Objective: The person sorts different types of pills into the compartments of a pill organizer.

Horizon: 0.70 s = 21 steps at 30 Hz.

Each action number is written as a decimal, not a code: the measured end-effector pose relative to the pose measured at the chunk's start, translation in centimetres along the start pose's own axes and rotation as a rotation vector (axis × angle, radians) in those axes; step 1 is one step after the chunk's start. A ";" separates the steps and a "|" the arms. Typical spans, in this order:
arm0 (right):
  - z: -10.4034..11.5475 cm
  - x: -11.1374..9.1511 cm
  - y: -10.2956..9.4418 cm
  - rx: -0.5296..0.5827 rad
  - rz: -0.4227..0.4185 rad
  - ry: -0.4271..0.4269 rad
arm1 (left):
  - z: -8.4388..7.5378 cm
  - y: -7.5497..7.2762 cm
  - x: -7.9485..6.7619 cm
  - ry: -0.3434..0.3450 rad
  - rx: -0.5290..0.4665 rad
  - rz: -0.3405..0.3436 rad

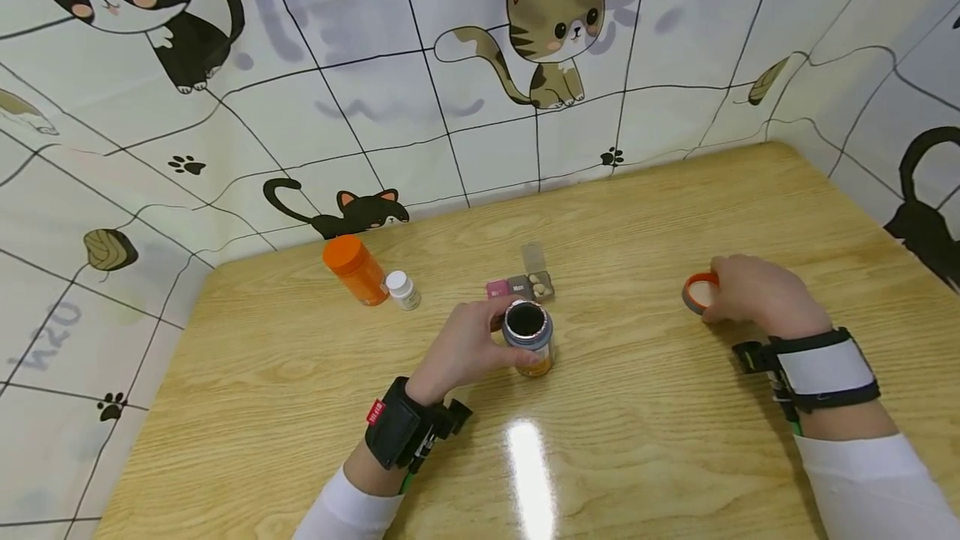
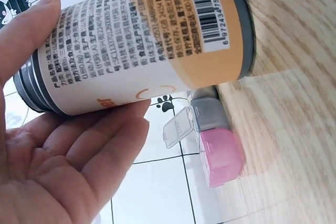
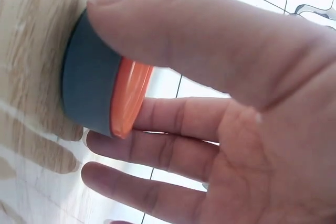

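My left hand (image 1: 468,348) grips an uncapped bottle (image 2: 152,45) with a white and orange label, thumb on one side and fingers on the other. The bottle's dark mouth (image 1: 527,320) faces up in the head view. Off to the right, my right hand (image 1: 765,294) pinches a grey and orange lid (image 3: 94,77) between thumb and fingers, at the tabletop. Just behind the bottle lies a small pill organizer (image 1: 517,287) with pink and grey compartments. One clear flap (image 1: 533,257) stands raised, and pale tablets (image 1: 540,284) lie in that compartment.
An orange bottle (image 1: 356,271) with an orange cap stands at the back left of the wooden table (image 1: 300,407). Beside it is a small white bottle (image 1: 403,290). A cat-print wall covering (image 1: 480,148) rises behind the table's back edge.
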State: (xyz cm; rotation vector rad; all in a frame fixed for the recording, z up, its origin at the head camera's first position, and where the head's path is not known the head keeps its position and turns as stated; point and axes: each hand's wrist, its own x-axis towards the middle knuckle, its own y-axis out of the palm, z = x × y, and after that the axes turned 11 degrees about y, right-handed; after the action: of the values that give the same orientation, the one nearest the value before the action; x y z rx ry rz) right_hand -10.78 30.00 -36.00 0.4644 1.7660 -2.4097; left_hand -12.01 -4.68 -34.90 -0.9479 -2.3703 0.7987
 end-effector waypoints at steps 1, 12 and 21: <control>0.0 0.0 0.0 -0.001 -0.001 0.002 | 0.0 0.0 0.0 0.004 -0.004 -0.001; 4.6 -0.2 0.2 0.226 -0.197 -0.357 | 0.3 -0.3 -0.2 0.009 -0.024 -0.008; 11.8 -2.7 0.1 0.237 -0.234 -0.626 | 0.4 -0.2 0.0 0.011 -0.045 -0.008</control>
State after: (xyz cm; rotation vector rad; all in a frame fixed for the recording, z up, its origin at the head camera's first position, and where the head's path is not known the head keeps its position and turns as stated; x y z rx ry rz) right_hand -10.22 18.62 -32.03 -0.4670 1.3231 -2.5275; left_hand -12.33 -4.92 -35.00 -0.9576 -2.3901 0.7377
